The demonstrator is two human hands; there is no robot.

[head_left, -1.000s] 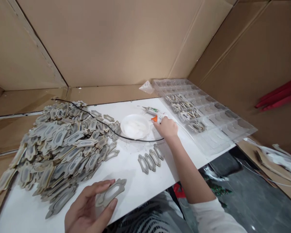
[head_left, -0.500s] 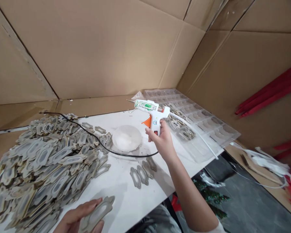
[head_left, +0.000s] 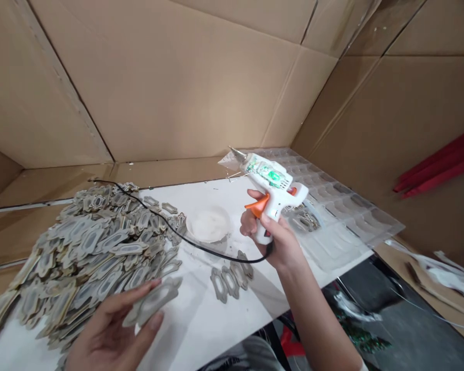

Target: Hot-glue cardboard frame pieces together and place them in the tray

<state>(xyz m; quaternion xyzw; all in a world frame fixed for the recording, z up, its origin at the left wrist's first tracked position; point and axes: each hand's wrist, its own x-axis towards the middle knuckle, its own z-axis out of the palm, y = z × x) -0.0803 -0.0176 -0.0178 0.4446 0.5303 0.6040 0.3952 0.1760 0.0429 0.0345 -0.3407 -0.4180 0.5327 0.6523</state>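
Note:
Between the thumb and fingers of my left hand (head_left: 112,327) is a grey oval frame piece (head_left: 154,300), tilted above the table's front. My right hand (head_left: 272,237) wraps round the handle of a white glue gun (head_left: 270,178) with an orange trigger (head_left: 258,206); its metal nozzle points up and to the left. A short row of similar frame pieces (head_left: 230,282) lies on the white table between my hands. Left of them is a large heap of the same pieces (head_left: 88,252). A round whitish dish (head_left: 209,224) sits behind the row.
A black cord (head_left: 201,248) runs from the glue gun's handle across the table and over the heap. Clear compartment trays (head_left: 344,206), some holding small metal pieces, stand at the right. Cardboard walls (head_left: 178,87) enclose the back and right. Red fabric (head_left: 441,165) hangs at the far right.
My right hand has turned the glue gun nozzle-up and moved it nearer, with fingers now around the handle below the trigger. My left hand has raised the frame piece slightly.

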